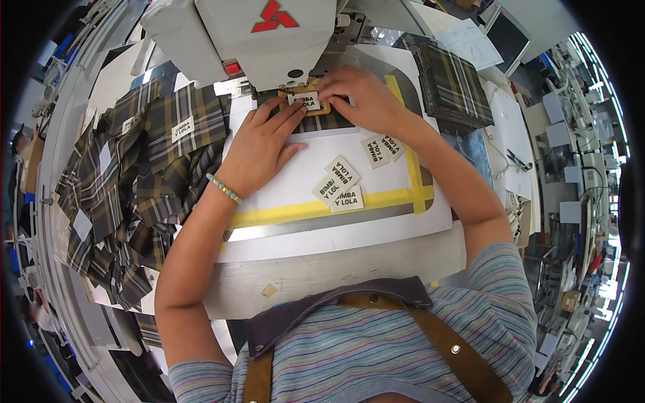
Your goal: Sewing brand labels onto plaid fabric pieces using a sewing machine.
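A cream fabric label (306,101) with dark print lies inside a small tan frame (316,123) under the head of a sewing machine (265,40). Dark plaid fabric (327,121) shows beneath the frame. My left hand (265,144) is open, its fingers stretched out flat and their tips on the label's left and lower edge. My right hand (366,101) is at the label's right side, fingers bent and apart, tips touching the frame or label edge. Closer to me, several loose labels (342,172) rest on a white sheet (282,235) edged with yellow tape (289,213).
A loose heap of plaid pieces (178,144), some with labels, lies at the left. At the right rises a neat stack of plaid pieces (453,87). Beyond it are a paper sheet (470,43) and a dark screen (505,39). Small scissors (519,161) lie farther right.
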Available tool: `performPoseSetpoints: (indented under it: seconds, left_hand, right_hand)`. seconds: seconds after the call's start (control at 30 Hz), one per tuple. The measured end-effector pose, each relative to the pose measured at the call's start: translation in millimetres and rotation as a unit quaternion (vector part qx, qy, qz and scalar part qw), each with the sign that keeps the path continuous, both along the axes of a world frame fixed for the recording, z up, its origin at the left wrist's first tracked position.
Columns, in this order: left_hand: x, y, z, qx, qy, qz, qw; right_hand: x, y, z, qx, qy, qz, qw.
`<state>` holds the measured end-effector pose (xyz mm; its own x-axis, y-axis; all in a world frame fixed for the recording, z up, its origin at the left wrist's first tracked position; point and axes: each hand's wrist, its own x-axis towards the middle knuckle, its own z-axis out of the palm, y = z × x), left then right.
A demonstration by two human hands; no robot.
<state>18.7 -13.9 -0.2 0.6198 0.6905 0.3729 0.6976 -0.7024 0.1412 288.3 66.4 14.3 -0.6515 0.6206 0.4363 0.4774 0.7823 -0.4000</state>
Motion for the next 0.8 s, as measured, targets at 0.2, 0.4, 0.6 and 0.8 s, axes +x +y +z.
performPoseSetpoints:
  seconds: [0.2, 0.4, 0.6, 0.8]
  left_hand:
    - [0, 1, -1, -0.009, -0.01, 0.0, 1.0]
    - [-1, 3, -3, -0.01, -0.032, 0.009, 0.999]
    - [-1, 4, -2, -0.021, -0.046, 0.011, 0.999]
    - [-1, 4, -2, -0.026, -0.064, 0.02, 0.997]
  right_hand:
    - [11, -14, 1, 0.066, -0.072, 0.037, 0.995]
    - [2, -19, 6, 0.132, -0.126, 0.036, 0.983]
    - [3, -16, -3, 0.143, -0.143, 0.034, 0.979]
    - [3, -14, 0, 0.101, -0.156, 0.036, 0.982]
